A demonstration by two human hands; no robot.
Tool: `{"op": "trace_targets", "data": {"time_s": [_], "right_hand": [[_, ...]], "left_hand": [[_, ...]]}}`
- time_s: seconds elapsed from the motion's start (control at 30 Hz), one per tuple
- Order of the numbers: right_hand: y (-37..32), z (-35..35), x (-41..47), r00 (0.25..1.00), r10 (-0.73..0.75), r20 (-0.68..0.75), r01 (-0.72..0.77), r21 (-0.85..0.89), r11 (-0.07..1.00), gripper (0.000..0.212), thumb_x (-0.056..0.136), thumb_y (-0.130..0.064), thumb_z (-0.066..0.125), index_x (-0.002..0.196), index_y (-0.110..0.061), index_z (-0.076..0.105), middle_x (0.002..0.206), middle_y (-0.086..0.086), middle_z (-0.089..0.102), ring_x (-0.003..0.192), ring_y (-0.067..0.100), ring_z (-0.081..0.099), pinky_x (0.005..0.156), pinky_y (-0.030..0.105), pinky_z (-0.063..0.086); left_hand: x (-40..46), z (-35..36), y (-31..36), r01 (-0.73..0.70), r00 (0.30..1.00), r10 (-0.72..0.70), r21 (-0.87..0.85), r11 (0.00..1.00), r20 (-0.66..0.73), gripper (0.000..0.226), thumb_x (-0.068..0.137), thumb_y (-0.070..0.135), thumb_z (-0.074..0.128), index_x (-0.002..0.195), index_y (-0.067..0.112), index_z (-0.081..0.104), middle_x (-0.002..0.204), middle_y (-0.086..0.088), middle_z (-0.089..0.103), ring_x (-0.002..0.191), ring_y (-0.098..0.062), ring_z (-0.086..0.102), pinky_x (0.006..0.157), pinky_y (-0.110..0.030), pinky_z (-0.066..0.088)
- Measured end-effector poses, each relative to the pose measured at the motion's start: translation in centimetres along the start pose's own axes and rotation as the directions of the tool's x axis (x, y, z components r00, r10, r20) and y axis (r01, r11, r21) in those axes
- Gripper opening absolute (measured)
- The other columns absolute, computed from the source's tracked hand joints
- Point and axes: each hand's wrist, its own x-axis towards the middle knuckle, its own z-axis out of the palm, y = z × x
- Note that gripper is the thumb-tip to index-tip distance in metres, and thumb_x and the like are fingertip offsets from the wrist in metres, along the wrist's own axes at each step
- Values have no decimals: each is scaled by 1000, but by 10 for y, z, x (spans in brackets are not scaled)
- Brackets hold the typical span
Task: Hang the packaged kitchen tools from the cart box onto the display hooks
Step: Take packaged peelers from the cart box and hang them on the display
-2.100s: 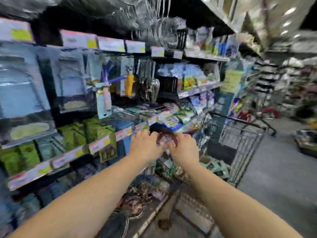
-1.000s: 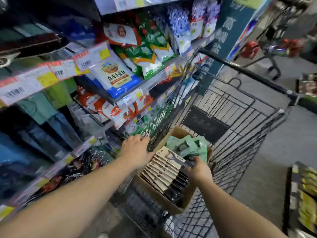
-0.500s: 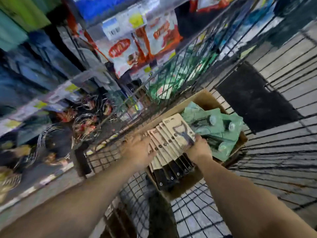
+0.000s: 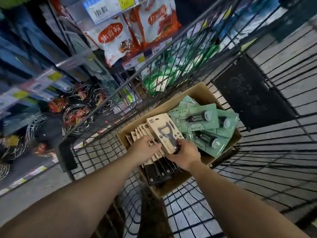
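Nearest the camera, both forearms reach down into the wire cart (image 4: 257, 152) toward the cardboard box (image 4: 173, 186) on its floor. Right hand (image 4: 184, 156) has thumb and fingers pinched on the bottom end of the top peeler card (image 4: 164, 133) — tan card, dark peeler in a blister. Left hand (image 4: 145, 149) lies with loosely bent fingers on the row of tan cards (image 4: 139, 133) just left of it; looks like it is steadying them, though a grip on one card can't be ruled out.

Key relation: the held card's long axis runs from the right hand up and away toward the box's far-left corner, so the top edge, where a hang slot should sit, is the end farthest from the hand. No slot is visible. My read: it comes out hang-end leading, good for a hook. Right hand is the one on the job.

Box's right half: a pile of mint-green packs (image 4: 204, 124), each with a dark tool and round cap, lying overlapped. Recycling marks show on the black lower ends of the tan cards; other print is too small to read.

Beyond the box's far side, past the cart wall, shelves (image 4: 75, 62) carry orange-and-white snack bags (image 4: 113, 40) with blurred red lettering — unreadable — plus price tags. No display hooks are clearly in view.
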Motion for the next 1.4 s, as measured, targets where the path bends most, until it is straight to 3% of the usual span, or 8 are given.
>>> {"op": "trace_targets", "data": {"time_s": [0.17,0.5,0.67,0.8,0.9,1.07,1.27,1.4], "right_hand": [[-10,7,-28,974,-219,56,212,110,971,61,67,-70,67,112,-30,62,106,-8,64,102,13,58,91,38,50],[6,14,35,986,162,-30,-160,65,985,97,73,-66,66,150,-24,24,150,6,40,138,30,35,111,49,34],[4,-2,34,973,223,-51,-225,-45,973,93,62,-68,74,134,-19,42,136,11,50,128,32,44,104,44,39],[0,-4,17,988,154,-7,-151,165,975,65,73,-40,82,120,-13,45,119,7,61,98,21,62,79,32,54],[-12,-10,-10,989,148,20,-143,413,900,56,74,-29,83,113,-16,45,98,-1,61,75,9,58,53,23,51],[-52,-7,-65,997,-14,-74,51,533,844,54,70,-33,87,112,-16,57,104,-6,69,87,5,63,62,17,45],[-136,34,-173,965,-134,-223,233,511,827,97,76,-38,81,150,-8,26,151,5,38,138,23,38,102,25,35],[-203,99,-260,915,-272,-298,388,469,793,90,80,-25,80,149,-4,26,141,2,44,127,14,43,87,7,31]], "left_hand": [[12,14,-13,119,979,-185,-497,860,-86,26,80,27,78,102,22,64,107,-5,72,94,-28,70,88,-49,58],[1,-16,-47,95,988,-146,-536,839,-53,21,86,12,74,105,16,64,97,-4,75,85,-19,72,73,-35,58],[-4,-19,-57,105,989,-145,-568,817,-26,25,87,15,74,110,13,67,104,-7,76,92,-22,72,78,-36,56],[0,-18,-78,80,993,-115,-607,791,-19,82,55,49,88,127,20,60,127,-6,68,112,-28,67,97,-54,52],[-29,-29,-66,80,995,-99,-662,745,8,32,84,21,77,114,15,67,110,-10,75,100,-31,72,94,-55,54],[-70,-50,-66,-64,992,-22,-662,747,-121,9,96,9,62,101,15,65,88,-1,71,83,-16,65,71,-32,53],[-134,-96,-135,-233,962,43,-727,646,-270,46,79,31,77,118,10,64,110,-13,73,104,-34,68,92,-45,53],[-224,-140,-213,-361,928,147,-733,577,-341,33,72,16,86,99,13,67,106,-14,74,82,-16,69,70,-23,60]]}}
